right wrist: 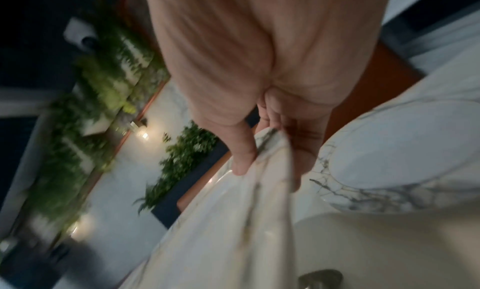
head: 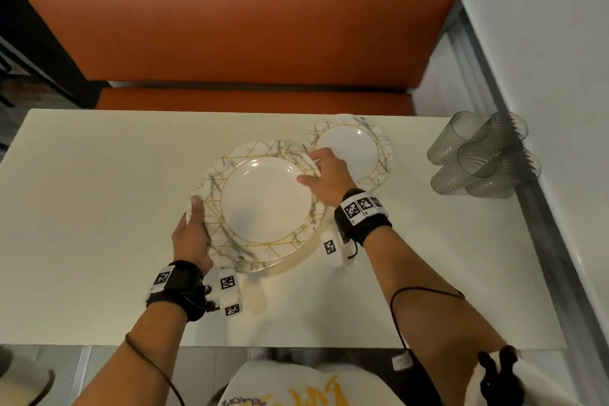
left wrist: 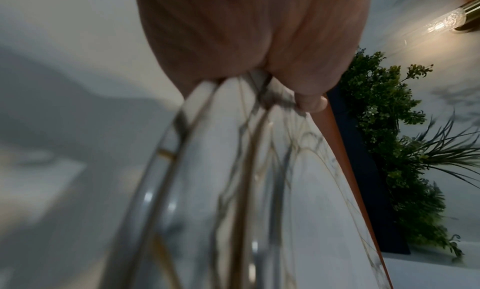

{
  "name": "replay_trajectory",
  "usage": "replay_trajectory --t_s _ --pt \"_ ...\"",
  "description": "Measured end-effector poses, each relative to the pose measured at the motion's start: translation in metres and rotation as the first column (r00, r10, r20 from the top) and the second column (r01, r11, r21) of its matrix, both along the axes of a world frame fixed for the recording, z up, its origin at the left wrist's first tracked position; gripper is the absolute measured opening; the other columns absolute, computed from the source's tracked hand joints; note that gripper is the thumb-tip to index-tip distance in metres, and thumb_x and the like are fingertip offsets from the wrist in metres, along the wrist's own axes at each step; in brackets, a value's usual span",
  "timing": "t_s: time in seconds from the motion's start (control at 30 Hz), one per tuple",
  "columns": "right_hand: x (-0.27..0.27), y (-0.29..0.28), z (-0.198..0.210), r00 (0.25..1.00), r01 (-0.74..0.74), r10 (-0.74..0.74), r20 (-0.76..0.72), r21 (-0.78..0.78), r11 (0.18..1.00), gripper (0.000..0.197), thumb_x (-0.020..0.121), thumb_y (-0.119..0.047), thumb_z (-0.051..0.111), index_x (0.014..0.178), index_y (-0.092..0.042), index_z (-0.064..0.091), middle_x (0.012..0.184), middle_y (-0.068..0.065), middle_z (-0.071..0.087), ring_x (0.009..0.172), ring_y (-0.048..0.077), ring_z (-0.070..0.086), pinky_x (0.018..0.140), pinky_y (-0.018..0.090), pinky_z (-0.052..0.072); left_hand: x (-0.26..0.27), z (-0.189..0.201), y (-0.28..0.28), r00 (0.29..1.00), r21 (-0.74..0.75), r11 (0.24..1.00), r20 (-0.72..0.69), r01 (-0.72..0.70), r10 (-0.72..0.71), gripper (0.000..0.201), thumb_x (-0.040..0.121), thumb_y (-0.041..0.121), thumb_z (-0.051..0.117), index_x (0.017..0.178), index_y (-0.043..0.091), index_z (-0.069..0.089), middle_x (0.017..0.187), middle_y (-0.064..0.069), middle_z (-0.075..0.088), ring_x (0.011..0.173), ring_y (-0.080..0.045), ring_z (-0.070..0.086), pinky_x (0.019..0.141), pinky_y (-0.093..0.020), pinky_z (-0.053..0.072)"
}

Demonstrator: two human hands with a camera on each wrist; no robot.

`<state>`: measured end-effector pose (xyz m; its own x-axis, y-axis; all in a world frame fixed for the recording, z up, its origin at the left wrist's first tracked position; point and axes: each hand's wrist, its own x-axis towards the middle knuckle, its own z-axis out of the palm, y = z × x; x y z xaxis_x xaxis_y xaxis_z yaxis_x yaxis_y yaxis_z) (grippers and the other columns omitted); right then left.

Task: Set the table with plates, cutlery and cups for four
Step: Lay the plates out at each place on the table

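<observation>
You are holding a stack of marble-patterned plates (head: pixel 263 204) with both hands, raised a little above the white table (head: pixel 99 208) near its middle. Your left hand (head: pixel 192 237) is gripping the near-left rim, thumb lying on top of the rim and fingers going underneath; in the left wrist view the thumb (left wrist: pixel 310 103) is pressing down on the rim of the plates (left wrist: pixel 259 190), and several gold-lined edges are showing one behind another, though blur is hiding how many. Your right hand (head: pixel 324 175) is gripping the far-right rim, thumb on the upper face and fingers curling under; in the right wrist view the fingers (right wrist: pixel 302 149) and thumb are pinching the plate edge (right wrist: pixel 233 221) between them.

One more plate of the same pattern, a single plate (head: pixel 349 148), is lying flat on the table toward the far right, just beyond your right hand; the held stack is overlapping its near-left edge from this angle, and you cannot tell whether they are touching. The right wrist view is showing it (right wrist: pixel 402 149) just beside the fingers.

Four clear ridged plastic cups (head: pixel 481 155) are standing clustered at the table's far right edge, well apart from the plates. An orange bench seat (head: pixel 230 26) is facing you across the table.
</observation>
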<state>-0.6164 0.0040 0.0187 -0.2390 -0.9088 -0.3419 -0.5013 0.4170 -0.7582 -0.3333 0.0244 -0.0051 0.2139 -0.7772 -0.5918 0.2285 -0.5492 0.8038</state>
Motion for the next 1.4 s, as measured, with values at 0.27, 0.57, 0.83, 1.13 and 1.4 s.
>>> replay_trajectory --t_s 0.27,0.57,0.83,1.13,1.4 --pt "-0.027 0.097 -0.021 0.867 0.474 -0.454 0.204 -0.06 0.878 0.04 0.096 -0.019 0.067 0.134 -0.02 0.053 0.138 0.008 0.057 0.124 0.018 0.054 0.098 0.03 0.045 0.047 -0.022 0.031 0.984 -0.095 0.993 0.174 0.064 -0.046 0.042 0.099 0.054 0.062 0.11 0.015 0.072 0.089 0.003 0.073 0.083 -0.018 0.067 0.073 -0.031 0.055" --pt "-0.016 0.236 -0.095 0.607 0.792 -0.792 0.07 0.028 0.61 0.03 0.096 -0.016 0.063 0.125 -0.015 0.061 0.121 0.009 0.069 0.11 0.032 0.065 0.097 0.05 0.055 0.118 -0.035 0.049 0.944 -0.106 0.989 0.324 0.1 -0.06 0.045 0.095 0.062 0.062 0.104 0.019 0.073 0.074 0.005 0.061 0.065 -0.014 0.054 0.064 -0.031 0.049" --pt "0.0 0.278 -0.111 0.463 0.885 -0.886 0.006 0.054 0.463 0.028 0.095 -0.012 0.064 0.123 -0.012 0.06 0.118 0.012 0.069 0.103 0.029 0.065 0.084 0.033 0.051 0.134 -0.039 0.049 0.932 -0.122 0.984 0.355 0.129 -0.079 0.048 0.091 0.066 0.063 0.097 0.02 0.073 0.074 0.007 0.06 0.071 -0.013 0.055 0.076 -0.037 0.051" --pt "-0.012 0.283 -0.115 0.468 0.884 -0.873 -0.139 0.067 0.464 0.027 0.089 -0.013 0.07 0.116 -0.009 0.067 0.111 0.015 0.072 0.098 0.033 0.07 0.077 0.031 0.055 0.134 -0.033 0.048 0.937 -0.125 0.987 0.344 0.101 -0.053 0.049 0.089 0.067 0.065 0.064 0.028 0.05 0.061 0.0 0.043 0.052 -0.016 0.039 0.053 -0.033 0.037" --pt "0.011 0.257 -0.083 0.57 0.744 -0.668 -0.478 -0.045 0.666 0.034 0.088 -0.019 0.064 0.122 -0.015 0.063 0.125 0.014 0.056 0.118 0.035 0.05 0.094 0.043 0.046 0.124 -0.025 0.049 0.966 -0.114 0.984 0.235 0.137 -0.107 0.034 0.09 0.059 0.072 0.093 0.025 0.074 0.088 0.003 0.071 0.081 -0.018 0.065 0.074 -0.036 0.058"
